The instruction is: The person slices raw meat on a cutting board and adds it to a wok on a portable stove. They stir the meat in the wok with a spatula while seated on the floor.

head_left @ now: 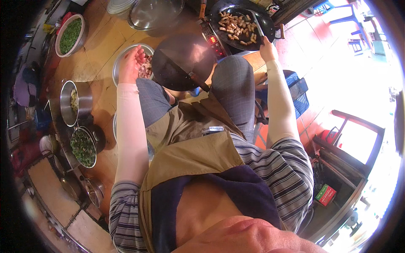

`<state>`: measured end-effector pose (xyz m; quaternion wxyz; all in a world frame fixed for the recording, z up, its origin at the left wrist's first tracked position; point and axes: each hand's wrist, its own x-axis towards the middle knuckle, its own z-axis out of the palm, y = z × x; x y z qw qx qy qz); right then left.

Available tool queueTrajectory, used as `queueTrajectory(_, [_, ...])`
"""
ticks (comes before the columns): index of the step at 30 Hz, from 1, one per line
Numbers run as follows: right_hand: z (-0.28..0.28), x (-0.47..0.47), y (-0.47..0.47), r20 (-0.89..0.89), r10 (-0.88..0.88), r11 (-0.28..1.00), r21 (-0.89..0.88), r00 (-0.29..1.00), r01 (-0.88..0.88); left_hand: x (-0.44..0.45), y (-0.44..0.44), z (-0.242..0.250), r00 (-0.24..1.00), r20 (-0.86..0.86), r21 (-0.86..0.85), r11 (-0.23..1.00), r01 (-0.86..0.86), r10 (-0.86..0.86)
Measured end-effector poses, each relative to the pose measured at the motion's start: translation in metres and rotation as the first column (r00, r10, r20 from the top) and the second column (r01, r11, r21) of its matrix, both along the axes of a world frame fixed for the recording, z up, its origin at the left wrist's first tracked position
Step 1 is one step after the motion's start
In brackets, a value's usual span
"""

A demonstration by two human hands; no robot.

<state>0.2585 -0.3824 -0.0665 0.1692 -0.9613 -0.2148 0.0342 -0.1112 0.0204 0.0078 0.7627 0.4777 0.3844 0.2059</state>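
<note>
My right hand (268, 50) grips a metal cooking utensil (257, 23) whose far end reaches into a black wok (269, 34). Browned meat pieces (237, 27) lie spread across that wok, which sits on an electric cooktop with a lit red display (213, 39). My left hand (130, 64) hovers with loosely curled fingers and nothing visible in it. Beneath and beside it is a metal bowl (117, 63) of pale pink, raw-looking meat pieces (145, 68). A dark round pan or lid (182, 63) with a brown handle rests around my knees; its underside is hidden.
On the tiled floor to the left stand a tub of chopped greens (70, 36), a steel pot (84, 102) and a pot of leafy greens (84, 147). A glass lid (155, 14) lies ahead. A blue plastic basket (297, 93) and wooden frame (357, 142) are right.
</note>
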Motion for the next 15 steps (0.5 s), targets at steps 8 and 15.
queueTrajectory(8, [0.018, -0.004, 0.059, -0.035, 0.198, 0.955, -0.22, 0.98, -0.201, 0.005, -0.003, 0.002, 1.0, 0.001, -0.012, 1.0, -0.006, 0.006])
queueTrajectory(15, [0.038, -0.041, 0.013, -0.06, 0.339, 0.834, -0.442, 0.939, -0.33, 0.001, -0.002, 0.001, 1.0, 0.015, -0.004, 1.0, -0.008, 0.008])
